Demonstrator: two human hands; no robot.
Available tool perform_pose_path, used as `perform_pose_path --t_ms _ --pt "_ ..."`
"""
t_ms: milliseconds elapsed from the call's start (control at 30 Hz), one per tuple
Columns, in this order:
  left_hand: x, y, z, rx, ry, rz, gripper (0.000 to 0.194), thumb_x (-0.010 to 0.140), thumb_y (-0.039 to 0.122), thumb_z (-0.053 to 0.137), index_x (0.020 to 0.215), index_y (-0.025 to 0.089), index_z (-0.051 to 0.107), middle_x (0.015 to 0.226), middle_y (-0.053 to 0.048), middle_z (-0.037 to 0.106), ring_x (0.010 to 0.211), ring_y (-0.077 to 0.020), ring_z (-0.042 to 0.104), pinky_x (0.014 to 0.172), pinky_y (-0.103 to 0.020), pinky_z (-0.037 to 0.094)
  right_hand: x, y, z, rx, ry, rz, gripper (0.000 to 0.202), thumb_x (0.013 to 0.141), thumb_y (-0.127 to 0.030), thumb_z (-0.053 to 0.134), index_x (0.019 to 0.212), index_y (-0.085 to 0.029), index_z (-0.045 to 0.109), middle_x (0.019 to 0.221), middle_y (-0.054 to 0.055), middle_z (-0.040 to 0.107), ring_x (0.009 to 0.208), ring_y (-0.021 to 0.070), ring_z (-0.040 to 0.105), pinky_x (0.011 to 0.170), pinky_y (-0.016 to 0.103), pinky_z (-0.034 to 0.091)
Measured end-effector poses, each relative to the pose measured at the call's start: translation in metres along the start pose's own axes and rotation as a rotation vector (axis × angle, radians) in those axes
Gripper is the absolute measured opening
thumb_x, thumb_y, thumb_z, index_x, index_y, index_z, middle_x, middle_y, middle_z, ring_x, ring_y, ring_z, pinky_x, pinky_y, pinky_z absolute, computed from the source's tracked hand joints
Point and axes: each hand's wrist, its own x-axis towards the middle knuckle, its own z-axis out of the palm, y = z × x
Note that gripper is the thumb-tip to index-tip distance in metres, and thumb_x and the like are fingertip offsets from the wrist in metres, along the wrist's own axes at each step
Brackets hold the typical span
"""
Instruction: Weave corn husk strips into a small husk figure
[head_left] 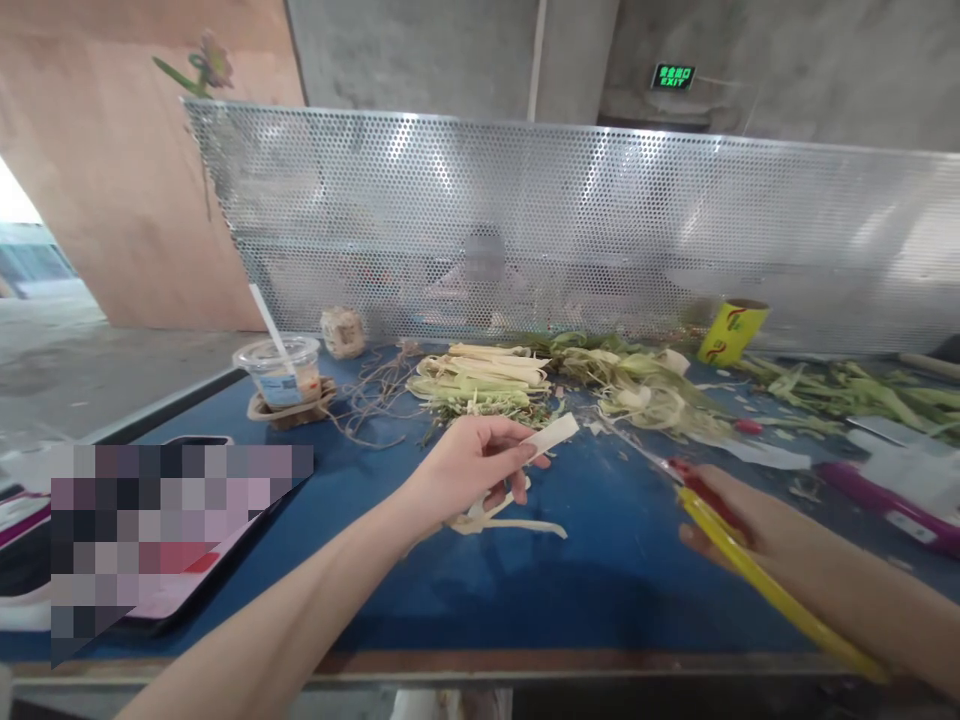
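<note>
My left hand (487, 455) reaches over the blue table, pinching a pale, flat strip of what looks like corn husk (555, 434) between thumb and fingers. Beneath that hand, a few thin pale husk strips (525, 524) lie on the tabletop. On the right, my right hand (731, 510) is closed around scissors (724, 530) with red and yellow handles. Their thin metal blades point forward and left, apart from the strip; blur hides their detail. A bundle of stacked pale and green husks (484, 380) lies just beyond my left hand.
Behind the table (600, 600) stands a perforated metal panel (525, 210). Green husks (645, 385), a yellow tube (733, 332) and a purple-handled tool (885, 505) lie rightward. On the left are a lidded cup (281, 375), tangled twine (382, 390) and a partly pixelated device (180, 600).
</note>
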Motion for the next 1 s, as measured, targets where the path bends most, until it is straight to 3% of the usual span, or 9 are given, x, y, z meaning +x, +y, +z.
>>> perform_pose_path --t_ms 133,300,567,733,1000 --pt "0.0 0.002 0.003 -0.028 0.003 -0.029 0.02 0.078 0.029 0.051 0.08 0.012 0.062 0.045 0.003 0.055 0.028 -0.0019 0.037 0.031 -0.014 0.028 -0.004 -0.011 0.001 0.034 -0.169 -0.045 0.029 0.077 -0.047 0.043 0.089 -0.022 0.05 0.083 0.004 0.062 0.076 0.0212 0.059 0.064 0.029 0.046" --pt "0.001 0.001 0.003 -0.047 0.008 -0.018 0.021 0.078 0.03 0.052 0.08 0.013 0.063 0.044 0.003 0.055 0.028 -0.0018 0.036 0.031 -0.014 0.028 -0.003 -0.012 0.006 -0.011 -0.147 -0.016 0.029 0.074 -0.051 0.044 0.077 -0.022 0.049 0.078 0.006 0.061 0.067 0.021 0.057 0.057 0.029 0.043" --pt "0.007 0.0 0.011 -0.074 -0.048 0.038 0.024 0.078 0.034 0.051 0.08 0.013 0.063 0.047 0.002 0.056 0.029 -0.0011 0.036 0.032 -0.014 0.028 -0.003 -0.034 0.008 0.033 -0.094 0.025 0.033 0.073 -0.055 0.038 0.073 -0.022 0.042 0.064 0.004 0.057 0.057 0.0184 0.053 0.051 0.027 0.037" --pt "0.021 0.013 0.017 -0.016 -0.116 0.085 0.023 0.08 0.032 0.049 0.083 0.015 0.064 0.047 0.003 0.055 0.029 -0.0013 0.035 0.032 -0.014 0.027 -0.002 -0.023 0.006 0.06 -0.055 -0.01 0.031 0.075 -0.051 0.033 0.065 -0.022 0.036 0.058 0.001 0.049 0.051 0.0163 0.047 0.051 0.029 0.035" --pt "0.04 0.03 0.035 0.104 -0.2 0.087 0.025 0.079 0.035 0.05 0.083 0.015 0.065 0.049 0.002 0.055 0.031 -0.0023 0.037 0.033 -0.016 0.028 -0.013 0.002 -0.002 0.058 0.064 0.05 0.034 0.075 -0.055 0.032 0.064 -0.023 0.035 0.054 0.0 0.046 0.048 0.0158 0.046 0.048 0.028 0.034"
